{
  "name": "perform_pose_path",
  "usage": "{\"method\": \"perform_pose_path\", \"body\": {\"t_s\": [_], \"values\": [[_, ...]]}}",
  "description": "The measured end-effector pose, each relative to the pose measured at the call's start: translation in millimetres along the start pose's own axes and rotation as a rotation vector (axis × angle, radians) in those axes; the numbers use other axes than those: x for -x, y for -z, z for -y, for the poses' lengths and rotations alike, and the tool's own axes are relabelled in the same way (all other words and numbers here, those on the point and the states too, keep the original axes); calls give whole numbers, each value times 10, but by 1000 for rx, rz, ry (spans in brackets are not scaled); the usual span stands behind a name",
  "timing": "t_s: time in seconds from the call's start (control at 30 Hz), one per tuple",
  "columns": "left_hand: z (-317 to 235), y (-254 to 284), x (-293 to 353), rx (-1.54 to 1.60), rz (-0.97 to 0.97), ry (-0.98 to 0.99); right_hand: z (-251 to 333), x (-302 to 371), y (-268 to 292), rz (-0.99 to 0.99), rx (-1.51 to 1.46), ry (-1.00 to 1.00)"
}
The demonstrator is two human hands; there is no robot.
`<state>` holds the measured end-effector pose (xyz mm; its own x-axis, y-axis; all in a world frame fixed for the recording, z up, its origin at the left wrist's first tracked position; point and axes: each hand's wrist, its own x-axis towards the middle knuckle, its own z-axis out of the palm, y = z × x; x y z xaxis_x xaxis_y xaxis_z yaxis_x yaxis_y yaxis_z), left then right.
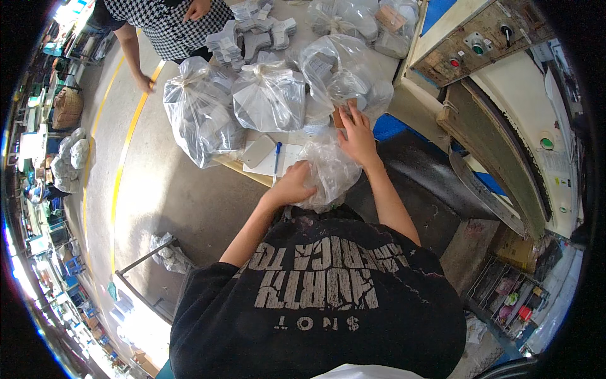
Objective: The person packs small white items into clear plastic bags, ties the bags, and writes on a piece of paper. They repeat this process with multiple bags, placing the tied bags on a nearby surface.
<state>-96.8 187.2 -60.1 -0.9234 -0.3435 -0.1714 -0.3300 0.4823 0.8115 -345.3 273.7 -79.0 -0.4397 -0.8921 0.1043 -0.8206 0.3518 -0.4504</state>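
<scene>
**Asker:** Hands first, please?

**Describer:** Left hand (295,183) clenched on a limp clear bag (331,169), bunching its film at the near edge of the table (243,167), just ahead of the chest. Right hand (358,136) stretched forward, fingers spread over a small brown block (343,117). Touching it, certainly. Pinching it or merely resting on it, impossible to tell.

**Asker:** And around them?

**Describer:** Brown block tucked against the foot of one of several filled bags (268,95), all tied at the top, stuffed with grey pieces and crowding the tabletop. Just left of the limp bag, a blue pen (277,151) lying on a white sheet (287,159), beside a grey card (259,150). Farther back, stacks of grey cut pieces (252,31). A co-worker's hand (146,82) off the table's far left corner, well apart. To the right, a cream machine (505,95) with coloured buttons.

**Asker:** Best way to handle this step?

**Describer:** By judgement only: grip the block by its sides and raise it clear of the neighbouring film before drawing back, avoiding a snag on the filled bag. Shift the left grip toward the limp bag's mouth rather than mid-film, with the opening spread and facing up. Mind the pen and sheet underneath, both easily dragged off the edge.
</scene>
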Motion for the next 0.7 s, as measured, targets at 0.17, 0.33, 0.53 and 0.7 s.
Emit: {"method": "perform_pose_path", "body": {"t_s": [0.17,0.33,0.53,0.7], "values": [[178,261,-50,666,-489,429,-86,-28,-114,25,44,-12],[222,589,-281,772,-909,632,-102,-37,-154,21,65,-14],[543,689,-492,1195,-744,560,-45,-38,-96,29,87,-16],[591,784,-564,1736,-661,446,-83,-27,-106,49,97,-24]]}}
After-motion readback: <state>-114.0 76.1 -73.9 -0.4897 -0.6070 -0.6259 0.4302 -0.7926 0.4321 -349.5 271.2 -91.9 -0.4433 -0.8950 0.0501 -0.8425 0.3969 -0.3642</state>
